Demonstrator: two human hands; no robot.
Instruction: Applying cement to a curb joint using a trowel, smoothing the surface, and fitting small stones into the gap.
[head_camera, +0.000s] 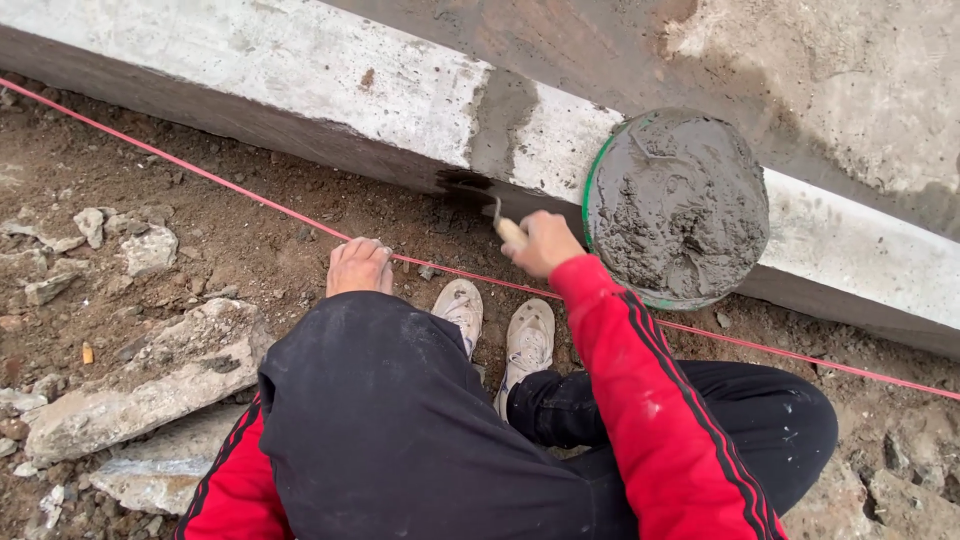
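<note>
I squat over brown dirt, facing a long white concrete kerb (300, 70). My right hand (540, 243) is closed round the wooden handle of a small trowel (497, 222), whose blade presses wet grey mortar into the dark joint (478, 160) between two kerb stones. My left hand (358, 266) rests on my left knee, fingers curled, holding nothing. A green-rimmed bucket (678, 205) full of grey mortar stands on the kerb just right of my right hand. My pale shoes (500, 335) sit below the string.
A taut red string line (210, 178) runs diagonally above the dirt, parallel to the kerb. Broken concrete slabs and rubble (150, 380) lie at the left. More chunks (900, 490) sit at the lower right. Rough grey ground lies beyond the kerb.
</note>
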